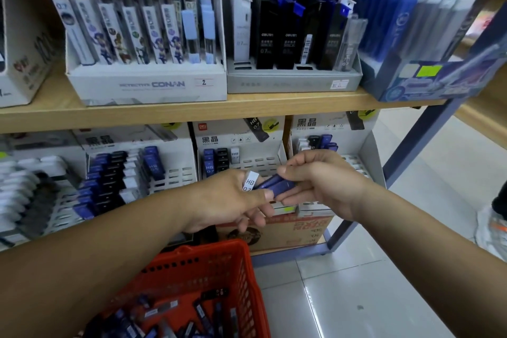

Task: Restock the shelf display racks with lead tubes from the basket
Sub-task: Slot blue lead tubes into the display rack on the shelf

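Hands meet above the red basket (244,261): left hand (233,200) curled round a white tube (250,183) and blue tubes (277,183), right hand (321,181) pinching those blue tubes' other end.

blue lead tubes (274,185) pinched above red basket (219,263).

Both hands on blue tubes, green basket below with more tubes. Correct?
Not green: the head view shows the basket is red. The rest stands: left hand and right hand both hold the blue tubes, and loose tubes lie in the basket.
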The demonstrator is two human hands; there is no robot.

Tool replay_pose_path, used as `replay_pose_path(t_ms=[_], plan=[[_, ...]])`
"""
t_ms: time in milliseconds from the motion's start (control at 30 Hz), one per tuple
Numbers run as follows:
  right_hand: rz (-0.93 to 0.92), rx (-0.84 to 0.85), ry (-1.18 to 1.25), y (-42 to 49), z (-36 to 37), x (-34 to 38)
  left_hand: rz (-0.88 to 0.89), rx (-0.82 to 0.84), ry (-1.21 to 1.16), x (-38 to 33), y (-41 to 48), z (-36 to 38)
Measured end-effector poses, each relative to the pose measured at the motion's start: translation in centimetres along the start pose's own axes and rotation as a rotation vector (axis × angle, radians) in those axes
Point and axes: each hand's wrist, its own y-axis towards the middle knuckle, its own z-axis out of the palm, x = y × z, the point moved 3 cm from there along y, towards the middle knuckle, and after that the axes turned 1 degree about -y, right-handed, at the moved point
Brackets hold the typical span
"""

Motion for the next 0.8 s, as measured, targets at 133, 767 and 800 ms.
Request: replay_pose_path(t_ms=[133, 767, 800], plan=[[-0.008, -0.141, -0.013, -0.2, -1.2, 0.1, -0.077, -0.027, 0.122, 1.2, -0.2, -1.4], [0.010, -0.009, -0.081, -1.8, -2.8, -1.6, -0.027, -0.305, -0.385, -1.1, 2.7, 0.1], [0.006, 0.019, -0.124, -1.8, -2.6, -1.6, -0.021, -0.302, -0.382, -1.3, 2.8, 0.3]])
